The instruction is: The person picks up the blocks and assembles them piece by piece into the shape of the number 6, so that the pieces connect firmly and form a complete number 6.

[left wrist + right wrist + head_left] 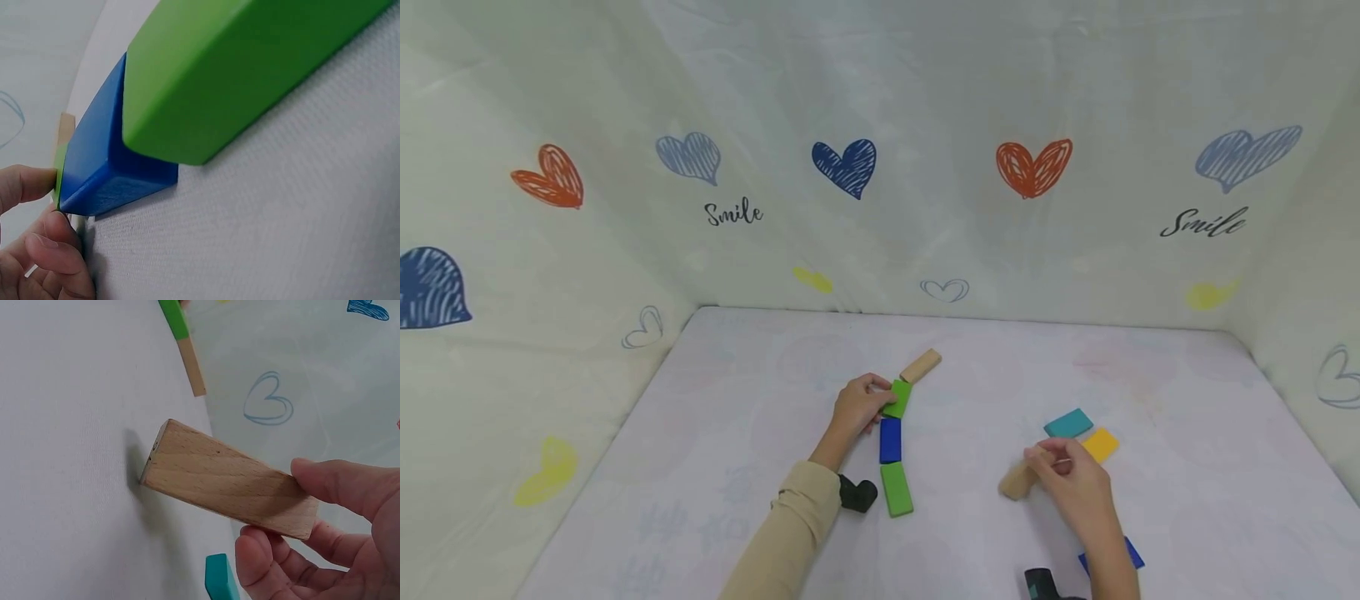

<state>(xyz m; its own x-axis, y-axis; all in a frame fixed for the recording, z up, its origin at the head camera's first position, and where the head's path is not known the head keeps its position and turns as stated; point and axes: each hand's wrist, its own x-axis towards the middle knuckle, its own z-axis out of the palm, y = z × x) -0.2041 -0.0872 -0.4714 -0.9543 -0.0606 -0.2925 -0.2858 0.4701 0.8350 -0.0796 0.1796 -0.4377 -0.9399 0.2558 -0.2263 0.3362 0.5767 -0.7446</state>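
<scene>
Green rectangular block, blue rectangular block, second green block and plain wooden block are forming a curving row in the head view; teal block, yellow block and second blue block are lying apparently unplaced. Left wrist view: the left hand is pinching the second green block. Right wrist view: the right hand is gripping a tilted wooden block outside the row.

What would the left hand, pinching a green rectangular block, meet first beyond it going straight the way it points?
The left hand would probably meet the tan rectangular wooden block beyond the green block; depth is unclear.
</scene>
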